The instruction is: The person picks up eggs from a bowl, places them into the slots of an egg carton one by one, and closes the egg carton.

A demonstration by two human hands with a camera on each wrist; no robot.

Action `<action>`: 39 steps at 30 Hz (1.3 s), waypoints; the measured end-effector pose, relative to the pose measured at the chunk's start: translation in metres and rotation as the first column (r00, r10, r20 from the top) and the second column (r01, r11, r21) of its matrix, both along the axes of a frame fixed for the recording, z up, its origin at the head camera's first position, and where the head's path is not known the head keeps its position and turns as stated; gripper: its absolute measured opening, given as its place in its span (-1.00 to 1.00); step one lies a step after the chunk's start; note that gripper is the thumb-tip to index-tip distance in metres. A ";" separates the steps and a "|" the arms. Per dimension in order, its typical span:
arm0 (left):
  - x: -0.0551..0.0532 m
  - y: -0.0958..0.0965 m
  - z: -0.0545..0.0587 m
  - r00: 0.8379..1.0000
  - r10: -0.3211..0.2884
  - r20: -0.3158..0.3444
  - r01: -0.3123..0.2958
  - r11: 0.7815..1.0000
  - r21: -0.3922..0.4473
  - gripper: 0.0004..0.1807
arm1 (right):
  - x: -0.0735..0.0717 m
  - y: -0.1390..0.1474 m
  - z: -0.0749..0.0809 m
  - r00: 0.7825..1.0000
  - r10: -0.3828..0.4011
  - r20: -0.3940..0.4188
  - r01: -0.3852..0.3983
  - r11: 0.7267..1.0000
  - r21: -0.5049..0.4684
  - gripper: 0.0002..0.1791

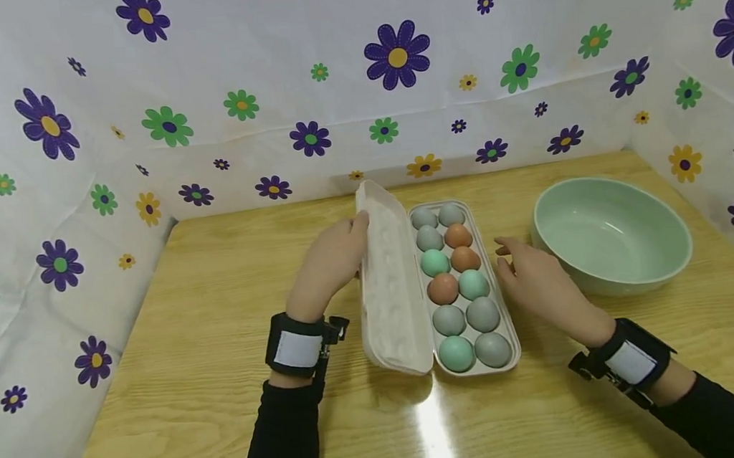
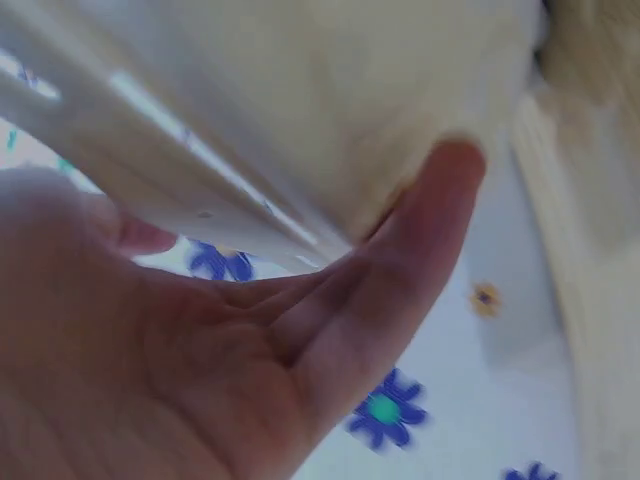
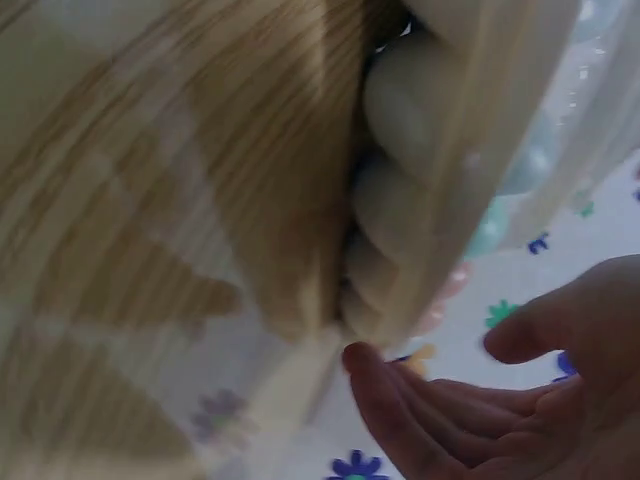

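Note:
A pale egg carton (image 1: 507, 333) lies on the table with its lid (image 1: 394, 284) raised toward the left. Two columns of eggs fill it: grey-blue, mint green and brown, such as the brown egg (image 1: 443, 289) in the left column. My left hand (image 1: 329, 264) grips the lid's outer edge, the thumb on one side and the fingers on the other; the left wrist view shows the fingers (image 2: 400, 270) against the lid. Just off the carton's right side hovers my right hand (image 1: 542, 283), holding nothing, fingers loosely extended toward the tray and thumb apart from them.
A large mint-green bowl (image 1: 613, 235) stands right of the carton, close beside my right hand. Under everything is a wooden table (image 1: 223, 370), with a white flowered cloth (image 1: 328, 59) hanging behind it and along both sides.

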State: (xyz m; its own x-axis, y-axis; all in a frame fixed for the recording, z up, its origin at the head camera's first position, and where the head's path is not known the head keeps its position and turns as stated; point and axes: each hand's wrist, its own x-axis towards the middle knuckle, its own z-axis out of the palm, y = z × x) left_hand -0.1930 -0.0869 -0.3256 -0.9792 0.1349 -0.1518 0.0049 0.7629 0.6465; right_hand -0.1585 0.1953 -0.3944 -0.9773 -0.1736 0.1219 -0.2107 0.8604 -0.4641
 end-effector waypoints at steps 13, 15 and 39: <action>0.023 0.090 -0.032 0.911 -0.322 -0.260 0.232 0.917 -0.324 -0.37 | -0.021 0.007 -0.010 0.986 -0.095 0.134 0.140 0.912 -0.386 -0.22; 0.025 0.101 -0.045 0.921 -0.326 -0.211 0.246 0.910 -0.334 -0.35 | -0.021 0.009 -0.009 0.987 -0.114 0.116 0.151 0.902 -0.404 -0.19; 0.033 0.132 -0.088 0.912 -0.335 -0.236 0.171 0.835 -0.524 -0.41 | -0.011 -0.025 -0.014 0.992 -0.066 0.107 0.087 0.974 -0.208 -0.46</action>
State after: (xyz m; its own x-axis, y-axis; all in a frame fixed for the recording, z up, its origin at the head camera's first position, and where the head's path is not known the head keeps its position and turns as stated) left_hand -0.1598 0.0447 -0.4132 -0.9265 0.3745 0.0359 0.3759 0.9177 0.1287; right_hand -0.1695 0.1702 -0.4080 -0.9956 -0.0787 0.0499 -0.0921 0.7520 -0.6527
